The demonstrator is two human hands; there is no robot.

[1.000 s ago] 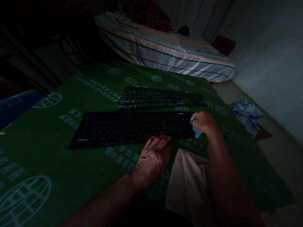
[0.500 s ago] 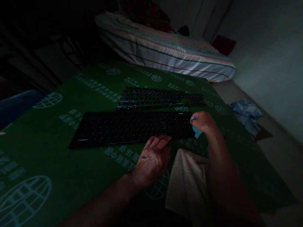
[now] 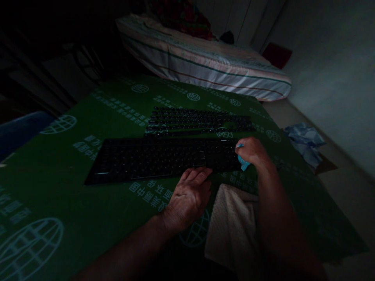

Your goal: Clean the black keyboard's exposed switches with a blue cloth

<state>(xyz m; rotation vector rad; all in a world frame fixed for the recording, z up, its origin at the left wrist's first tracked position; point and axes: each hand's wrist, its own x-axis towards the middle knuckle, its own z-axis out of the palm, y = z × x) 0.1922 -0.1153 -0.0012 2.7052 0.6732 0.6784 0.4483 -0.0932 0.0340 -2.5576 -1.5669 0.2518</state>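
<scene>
A black keyboard base (image 3: 152, 158) lies across the green printed table cover. My left hand (image 3: 191, 195) rests with its fingers stretched out against the near edge of the base, holding nothing. At the right end of the base, my right hand (image 3: 252, 150) is closed around a small crumpled blue cloth (image 3: 243, 162) and presses down there. Its fingertips are partly hidden. Loose black keycaps (image 3: 187, 121) lie in rows just beyond the base. Close to me, between my forearms, is a folded beige towel (image 3: 231, 222).
The green table cover (image 3: 88, 218) spreads under everything. A bed with a striped sheet (image 3: 216, 66) stands past the far edge. Pale blue crumpled fabric (image 3: 304, 140) lies off to the right, near a wall (image 3: 336, 70). The room is dim.
</scene>
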